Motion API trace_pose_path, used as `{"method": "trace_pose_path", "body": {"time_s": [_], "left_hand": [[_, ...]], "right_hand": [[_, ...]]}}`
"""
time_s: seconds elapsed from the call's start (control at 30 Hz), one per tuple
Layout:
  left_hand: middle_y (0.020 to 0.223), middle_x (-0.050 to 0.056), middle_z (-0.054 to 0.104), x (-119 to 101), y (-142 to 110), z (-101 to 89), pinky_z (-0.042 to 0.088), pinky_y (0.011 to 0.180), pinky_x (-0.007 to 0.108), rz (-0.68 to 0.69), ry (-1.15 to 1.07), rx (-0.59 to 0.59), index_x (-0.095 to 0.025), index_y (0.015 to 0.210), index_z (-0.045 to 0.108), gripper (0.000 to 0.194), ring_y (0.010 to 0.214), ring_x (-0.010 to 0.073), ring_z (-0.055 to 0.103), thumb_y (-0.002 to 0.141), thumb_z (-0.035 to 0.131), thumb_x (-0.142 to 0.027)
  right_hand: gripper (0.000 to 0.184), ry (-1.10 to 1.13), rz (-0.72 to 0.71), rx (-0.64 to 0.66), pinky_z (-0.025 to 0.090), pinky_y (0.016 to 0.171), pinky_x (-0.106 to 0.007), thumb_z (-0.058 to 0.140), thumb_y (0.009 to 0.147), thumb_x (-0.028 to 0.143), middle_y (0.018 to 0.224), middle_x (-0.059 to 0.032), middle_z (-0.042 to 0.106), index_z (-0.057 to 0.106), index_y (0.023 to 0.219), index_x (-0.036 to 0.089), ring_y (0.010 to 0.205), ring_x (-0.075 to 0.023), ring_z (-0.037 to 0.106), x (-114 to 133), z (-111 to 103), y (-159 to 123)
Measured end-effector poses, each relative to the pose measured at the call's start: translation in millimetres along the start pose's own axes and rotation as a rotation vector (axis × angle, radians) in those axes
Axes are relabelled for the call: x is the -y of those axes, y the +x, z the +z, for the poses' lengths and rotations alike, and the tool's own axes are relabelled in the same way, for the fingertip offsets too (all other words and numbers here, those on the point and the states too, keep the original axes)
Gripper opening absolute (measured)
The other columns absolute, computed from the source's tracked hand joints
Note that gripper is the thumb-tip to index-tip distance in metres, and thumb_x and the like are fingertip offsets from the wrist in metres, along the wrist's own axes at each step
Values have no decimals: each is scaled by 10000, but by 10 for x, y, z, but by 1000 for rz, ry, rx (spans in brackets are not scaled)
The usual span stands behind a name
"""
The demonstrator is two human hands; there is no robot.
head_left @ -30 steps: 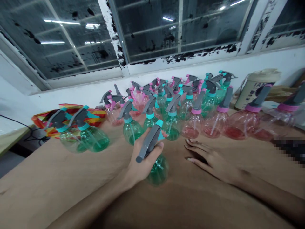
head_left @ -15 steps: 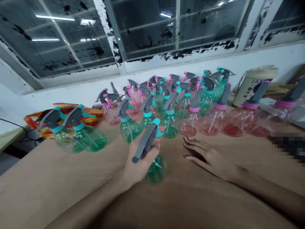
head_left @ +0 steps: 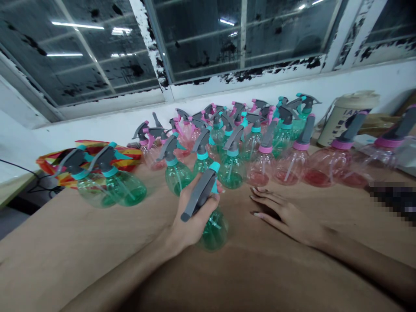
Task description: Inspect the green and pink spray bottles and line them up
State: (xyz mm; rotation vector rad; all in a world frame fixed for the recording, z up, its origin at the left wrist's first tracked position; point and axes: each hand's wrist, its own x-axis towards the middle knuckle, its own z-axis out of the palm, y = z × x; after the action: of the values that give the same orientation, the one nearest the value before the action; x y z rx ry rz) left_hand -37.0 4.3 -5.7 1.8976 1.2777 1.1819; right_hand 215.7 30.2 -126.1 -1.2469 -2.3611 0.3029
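My left hand (head_left: 192, 219) is wrapped round the neck of a green spray bottle (head_left: 212, 225) with a grey trigger head (head_left: 199, 196) and a teal nozzle. The bottle stands on the brown table (head_left: 97, 242), just in front of a crowd of similar bottles. My right hand (head_left: 286, 214) lies flat on the table to the right of it, fingers stretched out and apart, holding nothing.
Several green and pink spray bottles (head_left: 234, 138) crowd the back of the table under the window. Two green ones (head_left: 110, 182) stand apart at the left, before a red-and-yellow striped bag (head_left: 130, 154). A cream canister (head_left: 346, 115) stands at the right.
My left hand's fingers have closed a little tighter on the bottle's trigger. The bottle and my right hand have hardly moved.
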Motion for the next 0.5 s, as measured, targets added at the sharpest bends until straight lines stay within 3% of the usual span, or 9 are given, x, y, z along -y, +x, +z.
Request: {"method": "trace_pose_path", "body": {"time_s": [0.1, 0.27, 0.5], "left_hand": [[699, -11, 588, -45, 9, -3, 480, 574, 285, 5, 23, -3, -231, 820, 588, 107, 608, 148, 540, 758, 508, -266], [563, -44, 481, -19, -9, -5, 405, 466, 274, -4, 83, 11, -250, 992, 626, 270, 484, 141, 441, 759, 490, -263], [600, -40, 524, 28, -28, 10, 412, 514, 275, 19, 79, -20, -261, 1038, 626, 299, 536, 150, 486, 768, 498, -256]], "right_hand": [[530, -3, -3, -1, 328, 1102, -450, 438, 904, 499, 1413, -50, 469, 448, 1359, 227, 1323, -225, 381, 5, -2, 2], [517, -9, -4, -1, 343, 1093, -450, 432, 908, 496, 1409, -49, 474, 461, 1349, 227, 1319, -225, 389, 16, -9, 2], [525, -10, -12, -7, 340, 1096, -455, 444, 904, 487, 1413, -41, 469, 441, 1364, 233, 1328, -230, 375, -6, 5, -7]]}}
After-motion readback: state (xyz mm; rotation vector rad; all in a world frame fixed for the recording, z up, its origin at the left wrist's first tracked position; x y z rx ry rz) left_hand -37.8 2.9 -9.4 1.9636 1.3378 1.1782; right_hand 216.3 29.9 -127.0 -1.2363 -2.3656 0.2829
